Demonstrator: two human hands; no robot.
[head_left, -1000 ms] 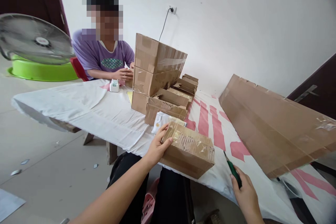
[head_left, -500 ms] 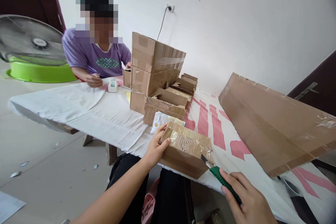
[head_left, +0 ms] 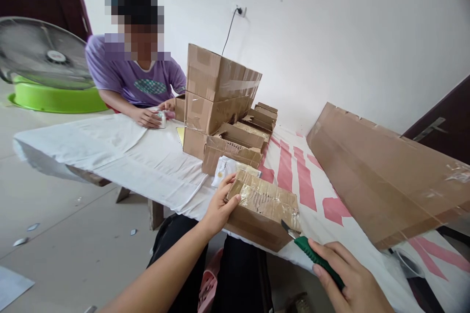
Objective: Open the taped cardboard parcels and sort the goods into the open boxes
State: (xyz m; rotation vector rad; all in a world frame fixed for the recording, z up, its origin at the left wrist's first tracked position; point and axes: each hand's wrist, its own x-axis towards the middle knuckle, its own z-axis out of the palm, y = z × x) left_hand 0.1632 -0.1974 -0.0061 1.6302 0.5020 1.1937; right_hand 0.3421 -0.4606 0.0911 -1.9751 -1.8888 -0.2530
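A taped cardboard box (head_left: 262, 215) lies at the near edge of the table, its top flaps closed and the brown paper torn under the clear tape. My left hand (head_left: 222, 208) grips the box's left end, thumb on top and fingers over the far side. In my right hand (head_left: 347, 271) is a green utility knife (head_left: 312, 253), fingers wrapped round its handle. Its blade points at the box's right end; whether it touches the cardboard I cannot tell. Just behind the box sits a white printed packet (head_left: 224, 168).
Stacked cardboard boxes (head_left: 203, 102) and several opened boxes (head_left: 233, 150) stand farther back. A large cardboard sheet (head_left: 378, 176) leans at right, near a tape roll (head_left: 409, 261). Across the white-covered table (head_left: 147, 156), a person in a purple shirt (head_left: 143, 78) sits by a fan (head_left: 55, 56).
The person opposite has lowered a hand onto the small white device on the table. My hands, the box and the knife have hardly moved, with only a slight view shift.
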